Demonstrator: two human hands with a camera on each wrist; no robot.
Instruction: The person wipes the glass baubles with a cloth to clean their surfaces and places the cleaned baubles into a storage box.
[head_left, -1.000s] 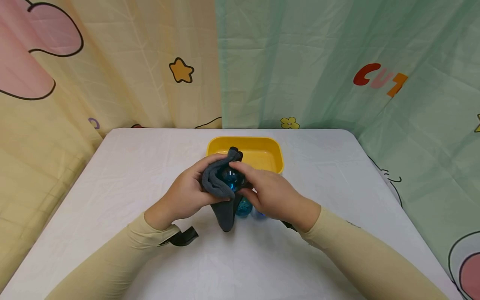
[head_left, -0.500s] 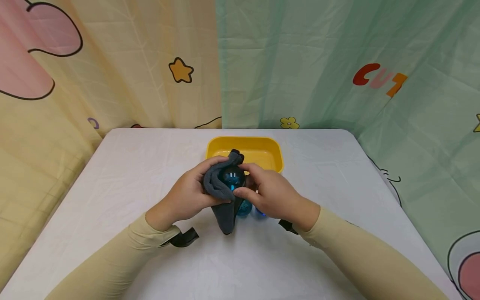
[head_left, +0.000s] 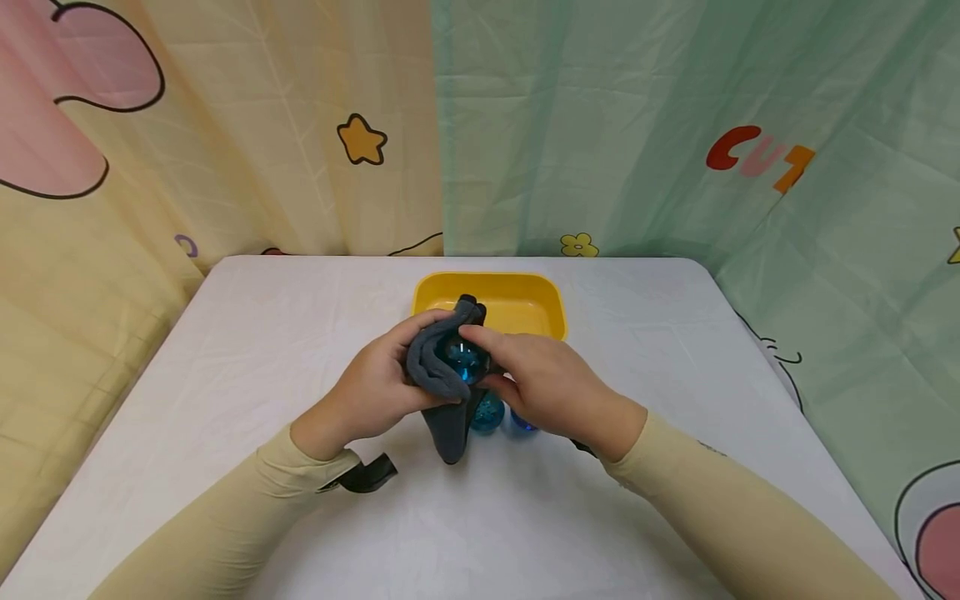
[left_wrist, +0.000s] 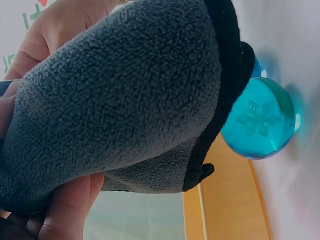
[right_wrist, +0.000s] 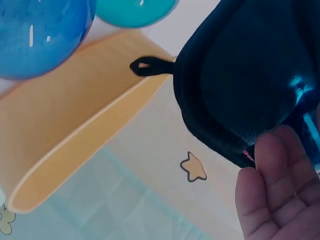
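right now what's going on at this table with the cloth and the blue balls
A person holds a blue ball over the table with both hands. The left hand grips a grey cloth wrapped round the ball's left side, and the right hand holds the ball from the right. Two more balls lie on the table under the hands. A yellow tray sits just behind.

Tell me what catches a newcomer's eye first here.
At the table's middle, the left hand grips a grey fleece cloth wrapped round a shiny blue ball, which the right hand holds too. Two more blue balls lie beneath, and a yellow tray sits just behind.
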